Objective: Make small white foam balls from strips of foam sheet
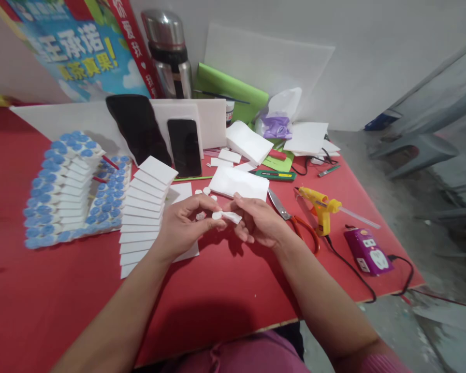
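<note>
My left hand [186, 220] pinches a small white disc [216, 215] between thumb and fingertips above the front of the red table. From the disc a soft white strip [231, 217] runs right to my right hand [258, 217], whose curled fingers are around its far end; their exact grip is partly hidden. Several small white round pieces [206, 191] lie just behind my hands. Left of my left hand, white rectangular cards [142, 225] are fanned out in an overlapping row. Farther left stands a structure edged with blue-topped white rolls [48, 199].
Scissors [281, 207] with orange handles, a yellow glue gun [320, 204] and a purple power socket box [368, 251] lie right, with cables. A green cutter [275, 175] lies behind my hands. Two phones [184, 147] lean against white boards; a steel thermos [169, 57] stands behind.
</note>
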A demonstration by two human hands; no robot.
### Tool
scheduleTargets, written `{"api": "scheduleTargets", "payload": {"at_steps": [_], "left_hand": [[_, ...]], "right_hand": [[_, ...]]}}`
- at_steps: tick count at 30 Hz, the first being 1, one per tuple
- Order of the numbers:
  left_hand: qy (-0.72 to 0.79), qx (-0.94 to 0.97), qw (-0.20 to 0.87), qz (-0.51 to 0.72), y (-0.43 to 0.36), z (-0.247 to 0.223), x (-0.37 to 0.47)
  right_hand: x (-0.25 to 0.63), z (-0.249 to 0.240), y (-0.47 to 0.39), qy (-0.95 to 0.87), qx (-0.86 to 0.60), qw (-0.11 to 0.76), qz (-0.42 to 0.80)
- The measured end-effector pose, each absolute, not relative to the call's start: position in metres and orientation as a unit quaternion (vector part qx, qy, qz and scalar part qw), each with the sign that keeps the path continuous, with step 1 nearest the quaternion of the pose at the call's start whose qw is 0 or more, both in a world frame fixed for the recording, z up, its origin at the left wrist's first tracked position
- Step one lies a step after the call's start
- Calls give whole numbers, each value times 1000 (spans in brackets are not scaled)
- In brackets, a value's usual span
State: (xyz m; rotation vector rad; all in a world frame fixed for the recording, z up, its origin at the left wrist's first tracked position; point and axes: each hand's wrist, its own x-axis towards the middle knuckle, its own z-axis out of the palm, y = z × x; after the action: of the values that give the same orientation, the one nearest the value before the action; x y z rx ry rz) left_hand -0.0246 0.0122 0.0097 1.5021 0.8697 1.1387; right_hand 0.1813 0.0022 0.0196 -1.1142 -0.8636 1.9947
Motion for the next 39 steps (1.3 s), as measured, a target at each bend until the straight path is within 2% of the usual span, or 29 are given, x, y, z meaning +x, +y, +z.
{"api": "scheduleTargets", "payload": {"at_steps": [7, 14, 19, 22, 25, 27, 29, 30, 32, 35, 37, 39], "left_hand": [[357, 658, 467, 471, 13, 7, -26], [311, 682, 464, 472, 15, 11, -31], [285, 695, 478, 455, 15, 10, -33], [311, 697, 470, 444, 15, 10, -30], [349, 684, 461, 444, 15, 9, -28], [360, 667, 466, 456, 16, 8, -28], [361, 659, 466, 467, 16, 8, -29], [357, 660, 462, 472, 17, 8, -29], [346, 668, 449, 483, 17, 9, -30], [327, 690, 423, 489, 15, 12, -32], [316, 706, 405, 488, 15, 14, -33], [307, 719, 391, 485, 15, 14, -34]], "right_hand": [[177, 23, -4, -377, -396, 395, 739], [190, 24, -2, -395, -384, 344, 760], [186, 25, -5, -436, -413, 354, 717], [179, 26, -10, -482, -461, 392, 634], [173, 25, -16, -593, -502, 419, 470], [170, 25, -19, -671, -494, 432, 346], [169, 25, -19, -701, -477, 435, 303], [170, 25, -17, -684, -478, 437, 336], [172, 23, -12, -579, -488, 432, 490], [177, 17, -3, -365, -434, 357, 742], [179, 13, 2, -303, -366, 302, 827], [180, 13, 2, -286, -322, 290, 855]]}}
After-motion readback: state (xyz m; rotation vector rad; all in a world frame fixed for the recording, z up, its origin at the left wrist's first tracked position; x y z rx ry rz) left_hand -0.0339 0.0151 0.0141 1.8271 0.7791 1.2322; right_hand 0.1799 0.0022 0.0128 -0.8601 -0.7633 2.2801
